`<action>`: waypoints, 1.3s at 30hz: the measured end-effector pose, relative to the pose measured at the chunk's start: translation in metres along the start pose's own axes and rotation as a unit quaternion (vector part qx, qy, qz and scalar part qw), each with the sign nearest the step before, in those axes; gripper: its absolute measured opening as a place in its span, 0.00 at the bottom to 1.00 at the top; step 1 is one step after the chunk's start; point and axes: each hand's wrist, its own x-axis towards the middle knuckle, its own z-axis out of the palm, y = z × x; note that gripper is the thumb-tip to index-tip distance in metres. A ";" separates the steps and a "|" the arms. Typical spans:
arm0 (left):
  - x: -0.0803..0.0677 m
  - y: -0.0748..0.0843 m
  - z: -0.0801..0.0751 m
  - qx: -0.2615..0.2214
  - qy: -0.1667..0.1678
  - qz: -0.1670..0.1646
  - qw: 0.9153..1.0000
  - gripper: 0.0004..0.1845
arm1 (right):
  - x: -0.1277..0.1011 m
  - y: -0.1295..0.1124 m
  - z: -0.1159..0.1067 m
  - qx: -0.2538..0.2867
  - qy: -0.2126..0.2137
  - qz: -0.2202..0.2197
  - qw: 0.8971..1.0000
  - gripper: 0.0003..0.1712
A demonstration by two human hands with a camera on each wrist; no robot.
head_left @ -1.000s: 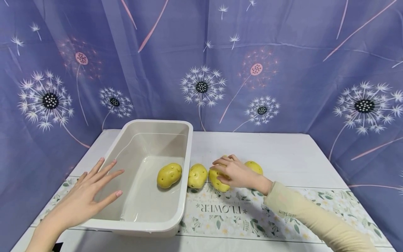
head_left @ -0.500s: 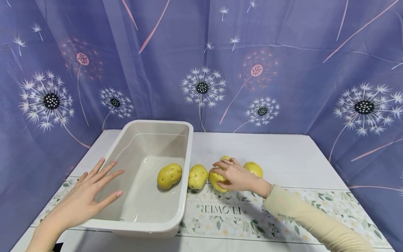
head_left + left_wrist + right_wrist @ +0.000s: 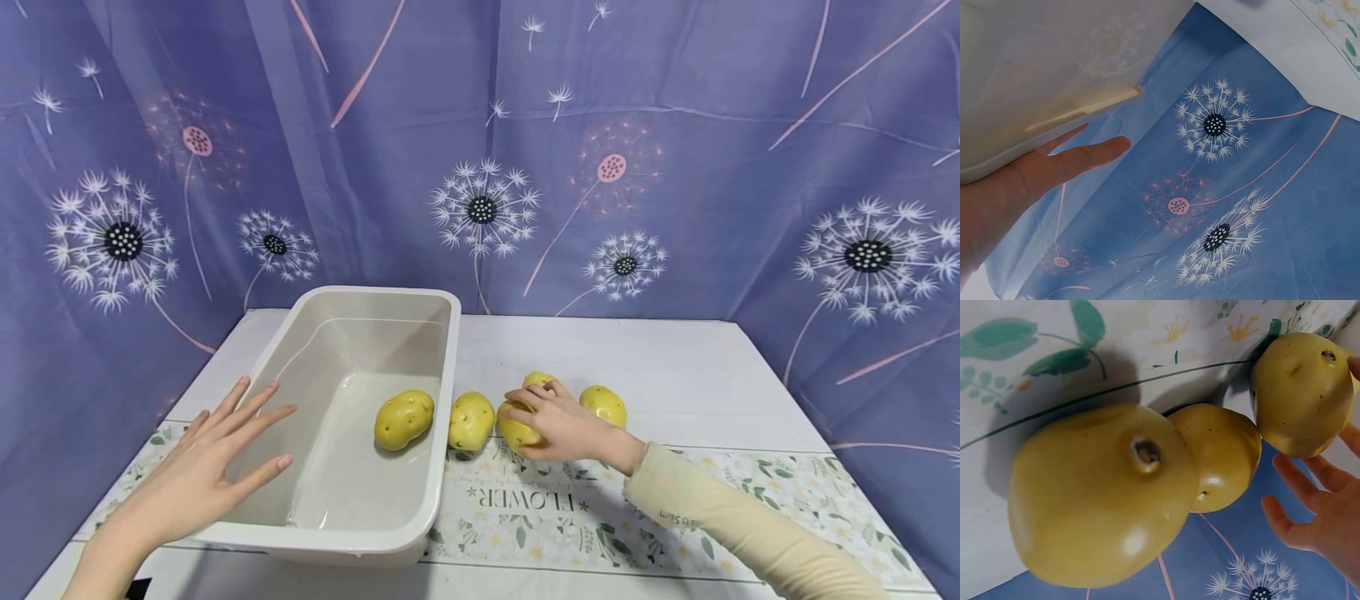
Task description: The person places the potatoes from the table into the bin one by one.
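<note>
**A:** What are the hands doing?

**B:** The right hand curls its fingers over a knobbly yellow potato on the flower-printed table runner, gripping it from above and the right. The left hand is flat, fingers straight and spread, pressed against the near-left wall of the white rectangular plastic tub. I'd judge it is there to steady the tub.

**A:** And where does the gripped potato sit among the rest?

**B:** In a loose cluster just right of the tub. A second yellow potato lies to its left, close beside the tub's right wall; a third is to its right, and a smaller one peeks out on the far side of the fingers. One more potato lies inside the tub, near its right wall.

**A:** What do the wrist cameras add?

**B:** The right wrist view looks up from table level: three potatoes bunched together, dark eyes on their skins, with fingertips hooking round, though which potato is gripped I cannot tell there. The left wrist view shows straight fingers lying along the tub's underside edge, with the blue dandelion-printed curtain behind. Only the head view shows the tub's inside.
</note>
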 end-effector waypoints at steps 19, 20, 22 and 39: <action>0.001 0.000 -0.001 0.000 -0.003 -0.001 1.000 0.28 | -0.002 -0.003 0.002 -0.013 -0.024 -0.009 1.000 0.37; 0.001 0.000 -0.001 0.000 -0.003 -0.001 1.000 0.28 | -0.002 -0.003 0.002 -0.012 -0.028 -0.007 1.000 0.38; 0.000 0.000 -0.001 -0.001 -0.005 -0.002 1.000 0.28 | -0.002 -0.004 0.002 -0.006 -0.035 -0.002 0.999 0.39; 0.000 0.000 -0.001 -0.004 -0.009 -0.006 1.000 0.29 | -0.004 -0.003 0.008 -0.005 -0.052 0.004 0.999 0.46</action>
